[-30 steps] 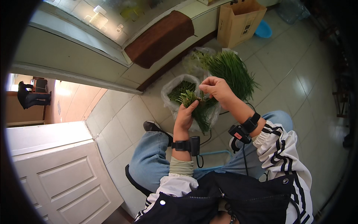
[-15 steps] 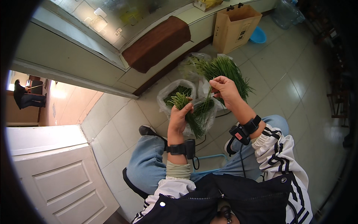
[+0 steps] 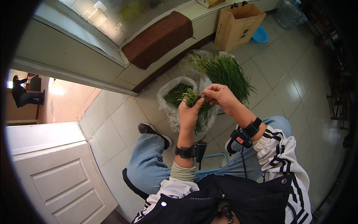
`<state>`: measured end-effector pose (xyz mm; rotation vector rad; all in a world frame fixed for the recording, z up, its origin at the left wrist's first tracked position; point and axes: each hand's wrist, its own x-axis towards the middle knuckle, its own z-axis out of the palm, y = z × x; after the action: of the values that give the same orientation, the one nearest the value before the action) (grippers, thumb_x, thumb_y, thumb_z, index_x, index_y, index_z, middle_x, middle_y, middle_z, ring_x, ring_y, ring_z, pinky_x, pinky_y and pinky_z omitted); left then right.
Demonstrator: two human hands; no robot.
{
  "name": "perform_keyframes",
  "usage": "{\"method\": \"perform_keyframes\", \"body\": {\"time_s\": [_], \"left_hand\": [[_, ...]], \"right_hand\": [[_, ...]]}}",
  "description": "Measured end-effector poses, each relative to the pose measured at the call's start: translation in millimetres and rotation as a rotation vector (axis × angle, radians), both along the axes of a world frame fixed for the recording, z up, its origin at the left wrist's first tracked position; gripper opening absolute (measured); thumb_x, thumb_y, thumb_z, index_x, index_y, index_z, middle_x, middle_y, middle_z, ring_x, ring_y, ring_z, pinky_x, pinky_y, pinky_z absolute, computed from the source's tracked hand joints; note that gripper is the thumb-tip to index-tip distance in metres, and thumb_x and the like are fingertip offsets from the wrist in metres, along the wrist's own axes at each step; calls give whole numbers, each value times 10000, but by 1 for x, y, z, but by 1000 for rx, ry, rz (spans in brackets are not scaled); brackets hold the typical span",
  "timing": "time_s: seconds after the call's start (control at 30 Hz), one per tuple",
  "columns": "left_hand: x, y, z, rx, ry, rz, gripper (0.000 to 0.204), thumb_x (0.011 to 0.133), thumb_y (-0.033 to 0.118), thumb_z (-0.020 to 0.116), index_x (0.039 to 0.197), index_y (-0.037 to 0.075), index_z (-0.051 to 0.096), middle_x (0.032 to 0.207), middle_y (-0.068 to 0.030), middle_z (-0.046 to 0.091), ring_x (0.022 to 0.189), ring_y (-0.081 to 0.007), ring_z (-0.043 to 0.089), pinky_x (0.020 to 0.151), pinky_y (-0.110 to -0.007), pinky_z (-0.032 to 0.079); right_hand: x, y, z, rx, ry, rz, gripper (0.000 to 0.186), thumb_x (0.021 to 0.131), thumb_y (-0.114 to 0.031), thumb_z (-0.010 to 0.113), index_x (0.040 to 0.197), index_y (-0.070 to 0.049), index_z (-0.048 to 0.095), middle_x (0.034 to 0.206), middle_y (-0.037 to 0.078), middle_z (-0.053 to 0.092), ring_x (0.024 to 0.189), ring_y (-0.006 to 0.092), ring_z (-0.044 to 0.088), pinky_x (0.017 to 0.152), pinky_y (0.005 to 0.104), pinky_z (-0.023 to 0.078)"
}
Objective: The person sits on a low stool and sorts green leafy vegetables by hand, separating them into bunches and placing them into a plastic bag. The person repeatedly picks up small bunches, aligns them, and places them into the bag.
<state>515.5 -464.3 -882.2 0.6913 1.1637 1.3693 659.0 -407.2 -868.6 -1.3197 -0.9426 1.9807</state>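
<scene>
My left hand [image 3: 188, 117] is closed around a bunch of chives [image 3: 191, 97], its pale stem ends pointing up and its green leaves hanging below. Close beside it, the thumb and fingers of my right hand [image 3: 222, 96] pinch together at the edge of the bunch; what lies between the fingertips is too small to make out. Beneath both hands stands a clear plastic bag [image 3: 163, 98] with more greens inside. A larger heap of long chives [image 3: 230, 76] lies on the floor beyond my right hand, partly in another clear bag [image 3: 188, 64].
A brown paper bag [image 3: 233, 31] stands by the wall, with a blue basin [image 3: 260, 34] and a large clear water bottle [image 3: 288, 16] nearby. Brown cloth [image 3: 158, 39] covers part of the ledge. At left are a white door [image 3: 65, 179] and a distant person [image 3: 28, 91].
My right hand has moved left and down to the bunch; the strands that hung from its fingers no longer show there. My left hand has shifted slightly right, turning the bunch.
</scene>
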Motion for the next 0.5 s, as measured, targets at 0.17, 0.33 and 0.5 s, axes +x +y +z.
{"method": "perform_keyframes", "body": {"time_s": [0.17,0.33,0.5], "left_hand": [[-7,8,-10,-21,-26,-36,165,812,37,660,970,4,625,902,-24,643,798,-97,587,727,-231,464],[-12,15,-16,-125,-105,26,112,788,64,686,883,25,639,752,25,578,654,-73,489,587,-216,371],[-7,21,-20,-161,-128,50,115,779,63,691,871,21,638,738,21,572,634,-81,487,578,-226,371]], "right_hand": [[-7,4,-11,14,36,16,176,839,-187,657,944,-47,638,806,-4,621,689,68,551,603,211,444],[-5,9,-20,85,-11,109,265,792,-140,695,1013,-18,616,843,11,616,694,76,529,628,214,435],[-2,14,-27,105,-68,149,286,778,-138,707,1014,-17,599,841,11,607,709,78,525,624,215,416]]}}
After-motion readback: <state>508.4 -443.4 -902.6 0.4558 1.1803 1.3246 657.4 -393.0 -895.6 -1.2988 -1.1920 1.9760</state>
